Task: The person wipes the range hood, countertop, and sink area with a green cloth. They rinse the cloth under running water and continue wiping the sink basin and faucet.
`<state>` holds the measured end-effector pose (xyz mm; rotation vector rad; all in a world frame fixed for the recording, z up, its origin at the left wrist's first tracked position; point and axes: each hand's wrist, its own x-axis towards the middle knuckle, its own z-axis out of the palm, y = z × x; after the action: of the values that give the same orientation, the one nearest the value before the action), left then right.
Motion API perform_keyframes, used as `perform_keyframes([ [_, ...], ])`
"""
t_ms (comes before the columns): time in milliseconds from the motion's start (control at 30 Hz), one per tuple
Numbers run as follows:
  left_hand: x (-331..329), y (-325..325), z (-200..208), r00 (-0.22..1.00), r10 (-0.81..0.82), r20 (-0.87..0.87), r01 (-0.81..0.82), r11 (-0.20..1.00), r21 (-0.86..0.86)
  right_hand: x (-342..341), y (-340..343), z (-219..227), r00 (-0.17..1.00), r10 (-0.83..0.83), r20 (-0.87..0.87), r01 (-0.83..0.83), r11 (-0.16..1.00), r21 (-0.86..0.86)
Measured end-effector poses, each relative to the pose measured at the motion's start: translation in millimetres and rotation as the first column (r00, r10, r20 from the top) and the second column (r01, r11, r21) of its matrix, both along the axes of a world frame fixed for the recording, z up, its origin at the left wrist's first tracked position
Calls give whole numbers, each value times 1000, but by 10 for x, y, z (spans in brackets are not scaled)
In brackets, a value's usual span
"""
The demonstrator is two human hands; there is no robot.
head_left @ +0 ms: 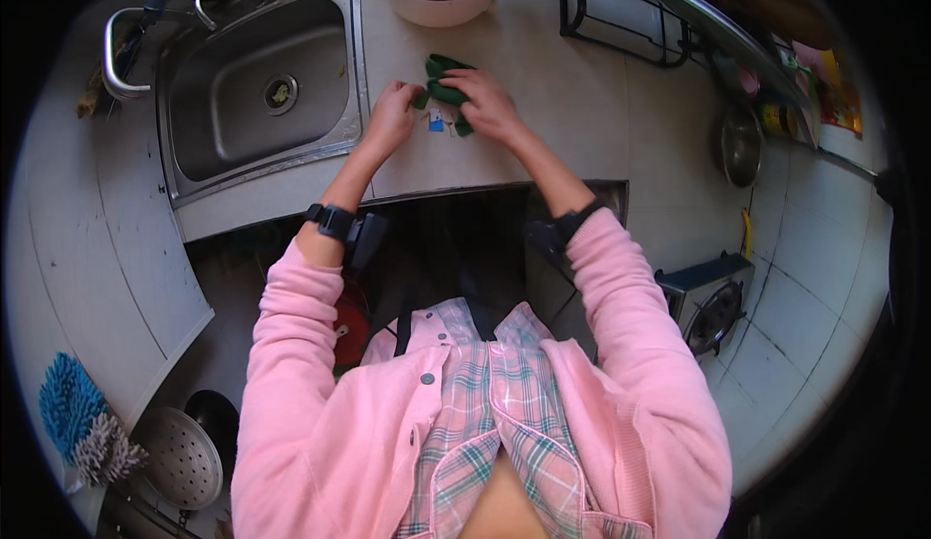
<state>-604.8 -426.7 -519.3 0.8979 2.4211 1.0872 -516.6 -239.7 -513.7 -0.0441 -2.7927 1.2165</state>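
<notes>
On the pale counter between my hands lies a dark green, soft-looking thing point(447, 92) in several folds or pieces; I cannot tell its exact kind. My left hand point(393, 115) is closed, its fingertips pinching the green thing's left edge. From the right, my right hand point(482, 102) curls its fingers over the green thing, with the thumb side toward the middle. A small blue and white scrap point(435, 124) lies just below, between the hands. My fingers partly cover the green thing.
To the left is a steel sink point(357, 73) with a tap point(121, 54). A lidded pot point(441, 5) stands behind my hands. At the back right is a black wire rack point(621, 49); a metal bowl point(741, 146) and gas stove point(713, 306) are further right.
</notes>
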Motion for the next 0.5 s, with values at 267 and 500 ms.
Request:
perform_keyframes([
  [267,161,-85,162,999,-35,-35,34,999,-29,681,-516,198,918,-362,163,325,921,215],
  [500,96,6,-87,999,52,-1,-52,992,113,125,-1099,-47,840,-543,16,532,828,175],
])
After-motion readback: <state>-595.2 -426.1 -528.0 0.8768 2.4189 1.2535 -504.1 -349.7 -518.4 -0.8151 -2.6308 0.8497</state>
